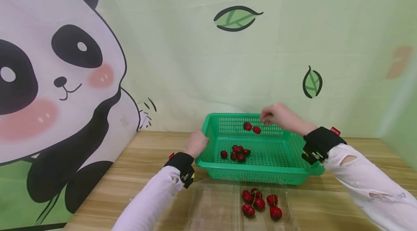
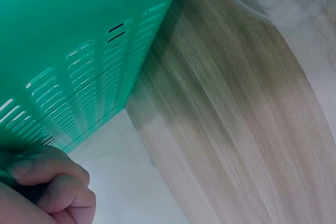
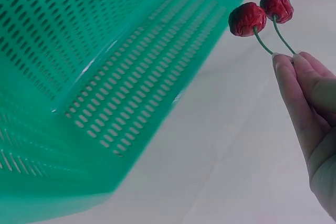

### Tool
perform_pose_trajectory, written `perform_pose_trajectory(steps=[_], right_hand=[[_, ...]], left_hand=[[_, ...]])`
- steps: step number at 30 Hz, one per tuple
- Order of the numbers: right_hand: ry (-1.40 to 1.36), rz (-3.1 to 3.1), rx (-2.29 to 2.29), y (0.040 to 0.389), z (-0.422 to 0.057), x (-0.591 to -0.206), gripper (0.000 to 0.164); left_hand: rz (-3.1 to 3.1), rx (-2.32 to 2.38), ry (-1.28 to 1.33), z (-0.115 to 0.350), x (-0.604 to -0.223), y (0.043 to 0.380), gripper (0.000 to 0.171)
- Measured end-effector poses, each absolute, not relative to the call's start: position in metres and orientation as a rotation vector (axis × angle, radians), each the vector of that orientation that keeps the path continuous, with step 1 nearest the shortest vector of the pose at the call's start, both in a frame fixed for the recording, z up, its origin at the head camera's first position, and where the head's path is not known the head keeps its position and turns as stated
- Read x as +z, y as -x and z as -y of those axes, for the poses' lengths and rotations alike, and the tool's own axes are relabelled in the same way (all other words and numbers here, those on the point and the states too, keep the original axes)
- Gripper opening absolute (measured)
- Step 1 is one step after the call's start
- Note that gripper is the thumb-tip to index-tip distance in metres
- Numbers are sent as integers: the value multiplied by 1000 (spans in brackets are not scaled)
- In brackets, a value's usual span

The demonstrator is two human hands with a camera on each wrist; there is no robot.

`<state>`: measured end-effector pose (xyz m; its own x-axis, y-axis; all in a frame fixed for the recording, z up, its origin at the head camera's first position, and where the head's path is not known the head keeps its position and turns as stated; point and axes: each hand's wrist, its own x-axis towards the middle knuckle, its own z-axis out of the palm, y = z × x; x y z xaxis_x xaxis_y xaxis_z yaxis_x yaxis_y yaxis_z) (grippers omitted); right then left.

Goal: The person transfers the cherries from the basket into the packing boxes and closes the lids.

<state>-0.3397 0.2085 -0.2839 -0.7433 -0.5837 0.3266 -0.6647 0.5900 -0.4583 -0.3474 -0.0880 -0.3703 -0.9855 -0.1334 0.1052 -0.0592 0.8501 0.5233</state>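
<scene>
My right hand (image 1: 277, 116) pinches the thin green stems of two dark red cherries (image 3: 262, 14) between thumb and fingertips. In the head view the pair (image 1: 252, 127) appears over the back part of a green plastic basket (image 1: 257, 167). My left hand (image 1: 197, 143) grips the basket's left rim, its fingers (image 2: 65, 182) curled in the left wrist view. Inside, on the basket floor, lies a small cluster of cherries (image 1: 240, 156), with a single cherry (image 1: 223, 154) just left of it.
In front of the basket a clear plastic clamshell box (image 1: 213, 205) lies opened flat on the wooden table (image 1: 329, 205). Several cherries (image 1: 259, 204) sit in its right half. A light green curtain (image 1: 182, 61) printed with a panda and leaves hangs behind the table.
</scene>
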Motion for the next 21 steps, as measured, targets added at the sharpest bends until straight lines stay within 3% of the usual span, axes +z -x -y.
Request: perform_pose_trajectory(steps=[21], right_hand=[[-1278,2622,971,274,-219,-274,13]], left_hand=[[2895,-841,-157,87,-367,344,37]])
